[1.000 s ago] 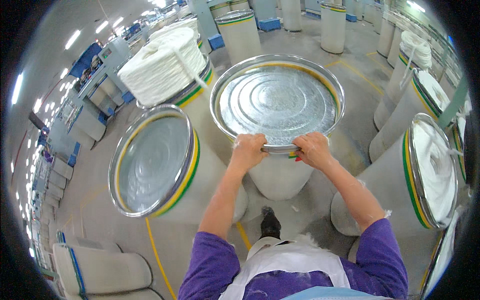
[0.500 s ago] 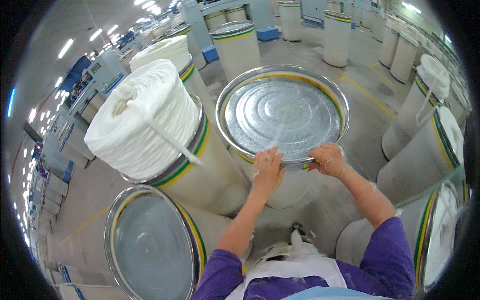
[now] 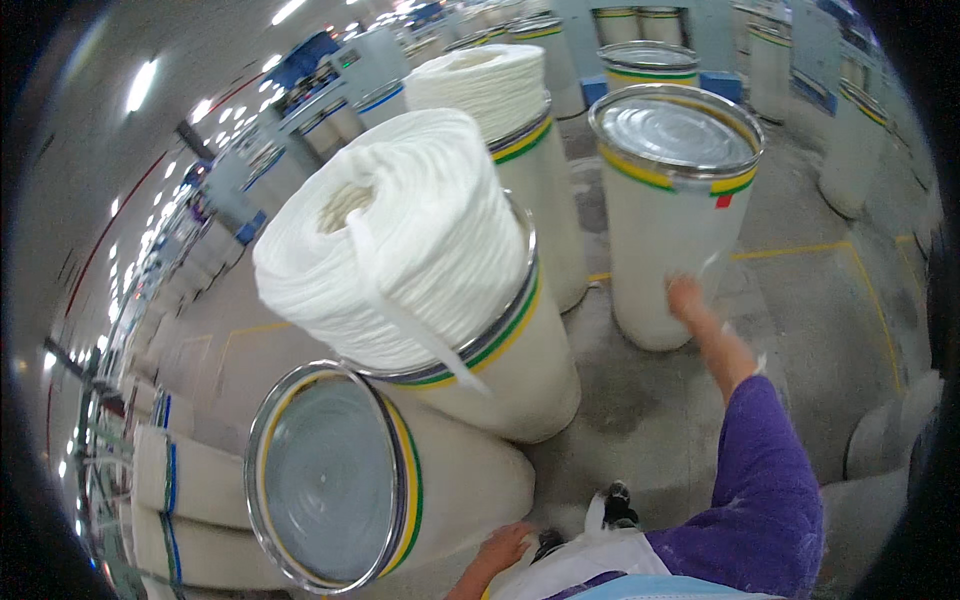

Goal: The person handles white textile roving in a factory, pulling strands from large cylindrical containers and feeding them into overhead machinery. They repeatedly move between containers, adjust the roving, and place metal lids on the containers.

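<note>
Two bare hands are out, and they are well apart. The left hand (image 3: 505, 548) is low, near the worker's shoes (image 3: 617, 505). Its fingers are loose and a bit bent, and I see nothing in it. Close by it is the near barrel (image 3: 470, 490), with a flat grey plate (image 3: 325, 480) inside its rim and no white rope on top. I can't tell if the hand touches its side.

The right hand (image 3: 686, 297) reaches out ahead. It is blurry, so I can't tell how far open it is or if it grips anything. Some pale wisp seems to be by its fingers.

Next comes a barrel (image 3: 530, 385) with a big fat coil of white rope (image 3: 430, 220) on it, one loose end (image 3: 410, 325) hanging down. Past the right hand, the red-marked barrel (image 3: 650, 240) stands up on the floor (image 3: 620, 400), its shiny plate (image 3: 675, 130) bare. No hand is on its rim, so setting it there looks done. Both bare barrels have no rope showing; if they need more work, I can't say.

Behind, another barrel (image 3: 550, 200) carries a second coil (image 3: 480, 90). Far back, the barrels hide each other, and the dark edges cut some off.
</note>
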`<state>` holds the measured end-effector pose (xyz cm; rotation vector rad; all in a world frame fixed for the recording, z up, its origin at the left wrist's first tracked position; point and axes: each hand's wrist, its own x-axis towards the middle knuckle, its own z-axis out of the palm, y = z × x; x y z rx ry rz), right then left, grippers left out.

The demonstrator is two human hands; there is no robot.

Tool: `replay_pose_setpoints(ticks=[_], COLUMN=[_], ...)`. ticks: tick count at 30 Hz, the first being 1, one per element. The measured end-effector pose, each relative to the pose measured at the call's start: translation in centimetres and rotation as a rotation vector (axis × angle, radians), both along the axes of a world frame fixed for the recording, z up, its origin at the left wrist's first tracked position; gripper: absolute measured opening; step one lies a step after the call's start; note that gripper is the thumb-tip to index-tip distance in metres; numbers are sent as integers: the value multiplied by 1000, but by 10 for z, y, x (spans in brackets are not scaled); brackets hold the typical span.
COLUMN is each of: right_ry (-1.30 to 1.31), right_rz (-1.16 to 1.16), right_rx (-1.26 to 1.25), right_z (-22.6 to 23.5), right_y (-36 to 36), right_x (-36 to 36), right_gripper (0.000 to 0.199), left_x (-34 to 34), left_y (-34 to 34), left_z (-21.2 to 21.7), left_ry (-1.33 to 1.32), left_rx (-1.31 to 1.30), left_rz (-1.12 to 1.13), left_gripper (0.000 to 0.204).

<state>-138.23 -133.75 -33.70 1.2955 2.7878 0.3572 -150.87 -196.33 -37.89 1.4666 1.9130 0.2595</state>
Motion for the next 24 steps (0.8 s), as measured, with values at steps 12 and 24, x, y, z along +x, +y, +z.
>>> replay_pose_setpoints(ticks=[12, 24], right_ry=[804, 51], right_rz=[1615, 1168], right_rx=[-1035, -686], right_z=[146, 168], right_y=[-416, -538], right_x=[-178, -261], right_gripper=[34, 54], left_x=[53, -88], left_y=[-161, -275], left_z=[156, 171], left_ry=[-208, 626], left_rx=[546, 184], left_rz=[1369, 238], left_gripper=[70, 24])
